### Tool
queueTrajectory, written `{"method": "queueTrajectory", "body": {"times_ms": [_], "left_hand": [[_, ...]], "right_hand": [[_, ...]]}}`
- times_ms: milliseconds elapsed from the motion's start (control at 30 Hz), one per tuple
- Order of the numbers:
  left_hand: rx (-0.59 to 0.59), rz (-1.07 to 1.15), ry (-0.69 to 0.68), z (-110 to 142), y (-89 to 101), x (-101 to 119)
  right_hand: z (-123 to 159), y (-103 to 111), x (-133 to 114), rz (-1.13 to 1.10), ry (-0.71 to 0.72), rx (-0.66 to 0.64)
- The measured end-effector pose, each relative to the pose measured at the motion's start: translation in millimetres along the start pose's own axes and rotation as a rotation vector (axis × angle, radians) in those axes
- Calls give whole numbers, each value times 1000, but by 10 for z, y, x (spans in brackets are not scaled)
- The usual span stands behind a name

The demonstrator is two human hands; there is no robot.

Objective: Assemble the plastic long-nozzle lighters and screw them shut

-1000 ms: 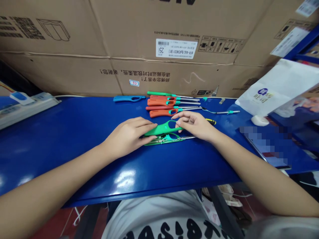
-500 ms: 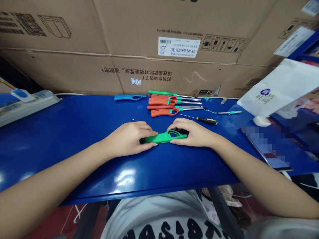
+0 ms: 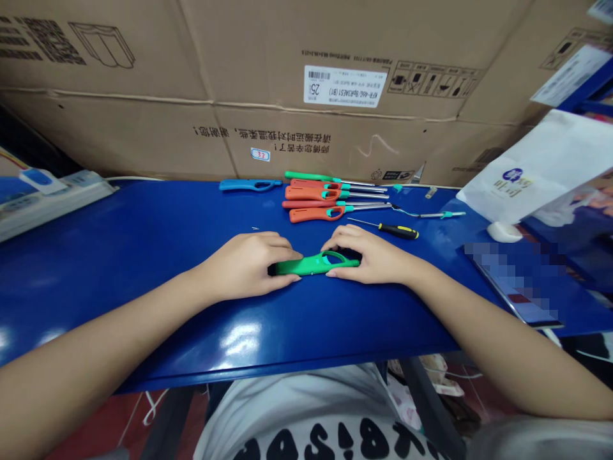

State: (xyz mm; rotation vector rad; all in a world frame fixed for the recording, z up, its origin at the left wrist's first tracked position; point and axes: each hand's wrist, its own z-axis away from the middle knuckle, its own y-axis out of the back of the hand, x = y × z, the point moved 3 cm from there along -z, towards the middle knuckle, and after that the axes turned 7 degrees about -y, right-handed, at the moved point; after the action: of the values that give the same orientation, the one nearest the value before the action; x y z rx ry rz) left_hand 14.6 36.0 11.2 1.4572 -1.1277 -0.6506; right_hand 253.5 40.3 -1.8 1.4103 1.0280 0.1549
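Both hands grip a green plastic lighter handle (image 3: 313,264) with a trigger loop, low over the blue table. My left hand (image 3: 256,265) is closed around its left end, thumb along the near edge and fingers on the far edge. At the loop end, my right hand (image 3: 371,255) pinches the handle between thumb and fingers. No metal tube shows on this piece. Beyond it lie several orange and red stick lighters (image 3: 316,215) with metal tubes, and one green stick lighter (image 3: 309,176). A black and yellow screwdriver (image 3: 397,230) rests just beyond my right hand.
A blue lighter handle (image 3: 249,184) lies at the back, before a large cardboard box (image 3: 268,76). A loose metal tube with wire (image 3: 443,214) lies right of the lighters. A power strip (image 3: 57,201) is at left; a phone (image 3: 514,287) and white paper bag (image 3: 536,166) are at right.
The green handle has turned slightly in my hands, and its loop looks a little wider. Both hands keep nearly the same place and grip.
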Motion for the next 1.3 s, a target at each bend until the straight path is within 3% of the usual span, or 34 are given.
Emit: {"method": "queueTrajectory", "body": {"times_ms": [333,600,867,1133,1300], "left_hand": [[-5,19,31,-10,-19,41],[5,36,73,-30,-31,72],[2,-202,-12,-31,-95,154],[74,-100,-37,9,-126,36],[86,-23,-57,-10,-128,90]], "right_hand": [[6,-5,-19,-15,-14,-6],[6,-31,-30,-146,-171,-28],[35,-34,-69,107,-16,-56],[57,-15,-91,67,36,-86],[82,-13,-113,55,52,-91]]}}
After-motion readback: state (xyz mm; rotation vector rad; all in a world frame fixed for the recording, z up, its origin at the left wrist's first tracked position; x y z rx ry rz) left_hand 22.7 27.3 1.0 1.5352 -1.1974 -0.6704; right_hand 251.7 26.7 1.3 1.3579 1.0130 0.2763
